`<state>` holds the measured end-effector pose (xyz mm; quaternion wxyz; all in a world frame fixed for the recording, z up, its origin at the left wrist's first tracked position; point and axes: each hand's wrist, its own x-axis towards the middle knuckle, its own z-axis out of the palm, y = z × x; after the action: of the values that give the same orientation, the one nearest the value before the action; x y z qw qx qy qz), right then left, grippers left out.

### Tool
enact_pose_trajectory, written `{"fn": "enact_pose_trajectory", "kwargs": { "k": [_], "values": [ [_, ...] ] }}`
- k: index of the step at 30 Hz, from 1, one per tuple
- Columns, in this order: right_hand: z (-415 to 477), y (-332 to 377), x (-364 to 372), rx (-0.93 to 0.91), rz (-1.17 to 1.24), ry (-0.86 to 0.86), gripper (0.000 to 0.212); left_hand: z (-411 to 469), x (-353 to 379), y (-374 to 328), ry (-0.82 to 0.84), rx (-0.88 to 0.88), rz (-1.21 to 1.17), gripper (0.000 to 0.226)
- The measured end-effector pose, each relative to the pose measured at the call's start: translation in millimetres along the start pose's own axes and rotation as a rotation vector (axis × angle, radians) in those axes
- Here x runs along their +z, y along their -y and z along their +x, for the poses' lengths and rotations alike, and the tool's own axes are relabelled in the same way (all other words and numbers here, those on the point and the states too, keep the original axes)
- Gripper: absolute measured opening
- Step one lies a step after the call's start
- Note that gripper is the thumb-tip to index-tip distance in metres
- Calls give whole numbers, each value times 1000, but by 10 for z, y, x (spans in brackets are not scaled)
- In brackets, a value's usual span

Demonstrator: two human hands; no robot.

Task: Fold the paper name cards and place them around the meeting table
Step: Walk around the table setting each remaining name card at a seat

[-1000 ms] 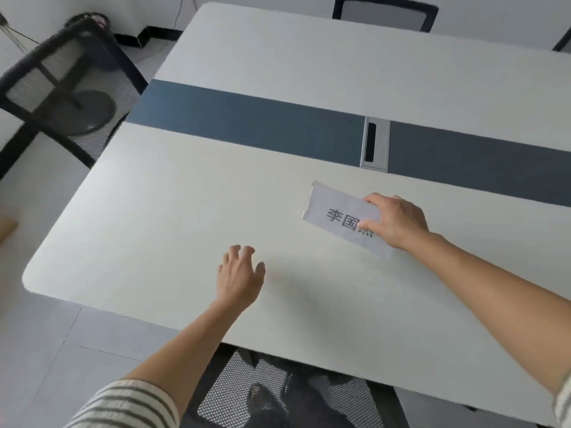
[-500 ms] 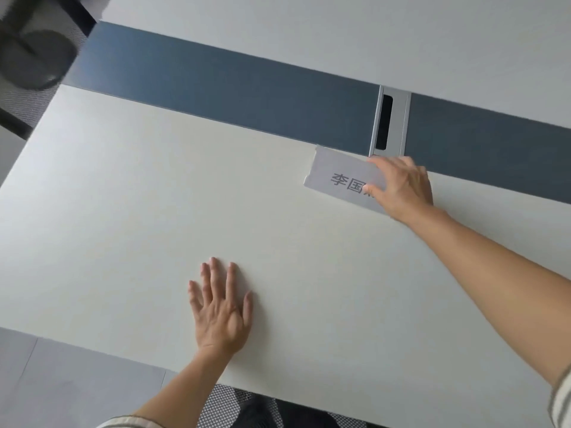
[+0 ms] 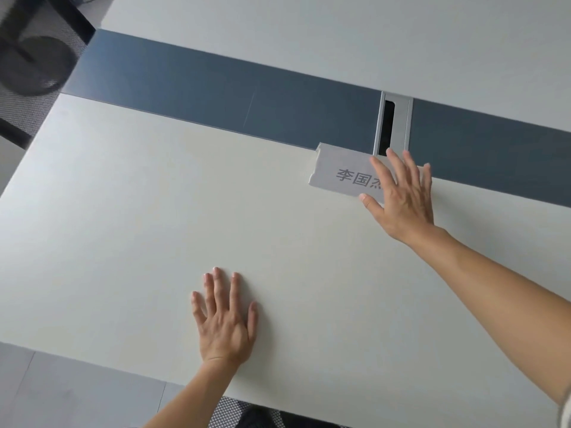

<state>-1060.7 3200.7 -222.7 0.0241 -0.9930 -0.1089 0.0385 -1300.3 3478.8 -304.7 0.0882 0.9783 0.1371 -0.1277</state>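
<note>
right hand (image 3: 401, 199) fingers spread – covers right end of name card (image 3: 340, 171); left hand (image 3: 224, 322) flat.

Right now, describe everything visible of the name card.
The name card is a folded strip of pale grey paper with dark printed characters facing the camera. It sits on the white table, its back edge at the dark blue strip, near the grey cable slot. The right hand, held flat, covers its right end.
</note>
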Motion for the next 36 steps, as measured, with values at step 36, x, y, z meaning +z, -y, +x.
{"fn": "enact_pose_trajectory", "kwargs": {
  "k": [36],
  "values": [
    [-5424,1115,-717,877,1167,21,10,-2296,-1476,671,581,183,-770,33]
  ]
}}
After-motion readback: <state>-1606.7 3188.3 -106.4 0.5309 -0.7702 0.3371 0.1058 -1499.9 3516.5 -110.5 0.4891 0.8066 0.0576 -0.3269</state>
